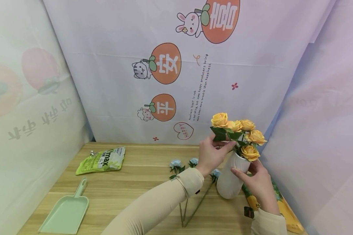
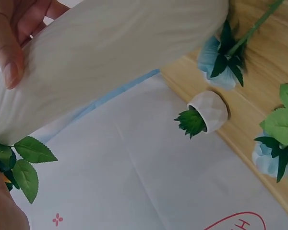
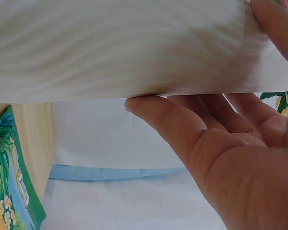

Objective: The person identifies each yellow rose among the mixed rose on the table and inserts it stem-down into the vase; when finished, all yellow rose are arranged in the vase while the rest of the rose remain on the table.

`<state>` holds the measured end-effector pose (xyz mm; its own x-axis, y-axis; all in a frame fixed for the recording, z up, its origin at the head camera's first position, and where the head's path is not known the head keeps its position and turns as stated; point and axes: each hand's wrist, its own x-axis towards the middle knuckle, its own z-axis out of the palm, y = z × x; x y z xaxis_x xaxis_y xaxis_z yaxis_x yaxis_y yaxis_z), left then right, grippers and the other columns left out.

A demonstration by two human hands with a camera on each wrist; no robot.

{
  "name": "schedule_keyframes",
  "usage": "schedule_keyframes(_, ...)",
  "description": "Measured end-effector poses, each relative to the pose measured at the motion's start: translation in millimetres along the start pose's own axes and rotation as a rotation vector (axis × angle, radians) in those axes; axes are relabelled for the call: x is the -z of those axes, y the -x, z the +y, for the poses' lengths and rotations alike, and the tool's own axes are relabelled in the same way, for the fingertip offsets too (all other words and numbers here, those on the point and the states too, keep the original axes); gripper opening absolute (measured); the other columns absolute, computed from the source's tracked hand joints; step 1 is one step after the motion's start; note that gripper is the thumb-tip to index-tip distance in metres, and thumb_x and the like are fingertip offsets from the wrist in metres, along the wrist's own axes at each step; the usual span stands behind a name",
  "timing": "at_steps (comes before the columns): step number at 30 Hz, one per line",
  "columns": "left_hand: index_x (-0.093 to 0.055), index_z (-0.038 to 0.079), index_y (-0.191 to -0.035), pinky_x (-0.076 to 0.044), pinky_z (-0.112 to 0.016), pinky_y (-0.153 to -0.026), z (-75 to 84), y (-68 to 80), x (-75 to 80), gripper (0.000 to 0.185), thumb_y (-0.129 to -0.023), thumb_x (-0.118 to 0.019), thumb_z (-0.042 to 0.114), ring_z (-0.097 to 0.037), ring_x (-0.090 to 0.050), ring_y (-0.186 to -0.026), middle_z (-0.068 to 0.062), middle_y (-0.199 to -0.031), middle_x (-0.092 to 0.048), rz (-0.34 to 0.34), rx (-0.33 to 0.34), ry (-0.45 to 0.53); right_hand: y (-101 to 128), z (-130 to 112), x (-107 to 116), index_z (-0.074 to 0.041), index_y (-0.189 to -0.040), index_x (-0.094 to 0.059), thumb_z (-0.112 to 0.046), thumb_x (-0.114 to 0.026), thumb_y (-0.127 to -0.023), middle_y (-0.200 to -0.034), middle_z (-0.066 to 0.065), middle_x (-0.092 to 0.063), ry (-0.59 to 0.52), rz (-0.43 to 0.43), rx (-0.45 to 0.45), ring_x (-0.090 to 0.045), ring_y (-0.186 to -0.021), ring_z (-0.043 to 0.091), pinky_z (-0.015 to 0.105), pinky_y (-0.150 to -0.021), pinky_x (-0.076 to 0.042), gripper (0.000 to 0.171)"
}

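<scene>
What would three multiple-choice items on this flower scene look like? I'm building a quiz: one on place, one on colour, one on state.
1. Where does the scoop lie?
A near left of the table
B inside the vase
C on the pouch

2. What colour are the roses in the vase?
A red
B yellow
C white

3. How is the right hand?
A hanging idle
B flat on the table
C holding the vase

Answers: 1 A, it shows at the near left edge. 2 B, their blooms are yellow. 3 C, its fingers wrap the vase.

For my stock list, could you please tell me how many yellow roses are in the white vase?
5 yellow roses show in the white vase: one top left, two along the top, one far right, one lowest at the rim. Others may be hidden behind.
</scene>
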<state>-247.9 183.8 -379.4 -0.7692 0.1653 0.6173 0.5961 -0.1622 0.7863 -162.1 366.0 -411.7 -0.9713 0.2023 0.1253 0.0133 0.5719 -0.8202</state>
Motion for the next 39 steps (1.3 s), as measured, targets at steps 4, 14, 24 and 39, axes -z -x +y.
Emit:
schedule_keyframes(4,-0.079,0.015,-0.114,-0.065,-0.027,-0.068,2.4,-1.9,0.7,0.022,-0.098,-0.083,0.030,-0.002,-0.075,-0.073,0.006,-0.092,-0.080,0.041,0.009,0.017,-0.3,0.6,-0.4,-0.007,-0.169,-0.028,-0.056,-0.081,-0.094,-0.159,0.031,-0.047,0.005,0.003,-0.002,-0.049,-0.144,0.048,0.068,-0.109,-0.049,0.104)
schedule_keyframes(14,-0.082,0.008,-0.102,-0.051,-0.022,-0.046,1.5,0.8,1.9,0.022,-0.100,-0.081,0.030,-0.006,-0.057,-0.045,-0.006,-0.071,-0.074,-0.021,0.022,-0.022,-0.1,2.3,-1.8,-0.009,-0.170,-0.027,-0.055,-0.081,-0.094,-0.160,0.030,-0.047,0.003,-0.001,-0.008,-0.050,-0.144,0.047,0.066,-0.108,-0.051,0.104)
schedule_keyframes(24,-0.083,0.012,-0.104,-0.058,-0.014,-0.072,-3.3,4.8,0.1,0.022,-0.097,-0.085,0.033,0.007,-0.068,-0.083,0.004,-0.096,-0.081,-0.067,-0.014,-0.213,-0.1,1.3,-0.9,-0.009,-0.171,-0.025,-0.055,-0.080,-0.095,-0.162,0.031,-0.044,0.010,-0.013,-0.005,-0.047,-0.146,0.049,0.068,-0.110,-0.048,0.104)
schedule_keyframes(39,-0.084,0.014,-0.109,-0.057,-0.012,-0.075,-2.3,7.1,-2.0,0.023,-0.093,-0.088,0.030,0.013,-0.066,-0.087,0.006,-0.100,-0.081,-0.087,-0.036,-0.248,1.4,1.4,-0.3,-0.010,-0.171,-0.026,-0.055,-0.080,-0.095,-0.162,0.030,-0.044,0.009,-0.001,0.018,-0.047,-0.145,0.050,0.069,-0.109,-0.048,0.104)
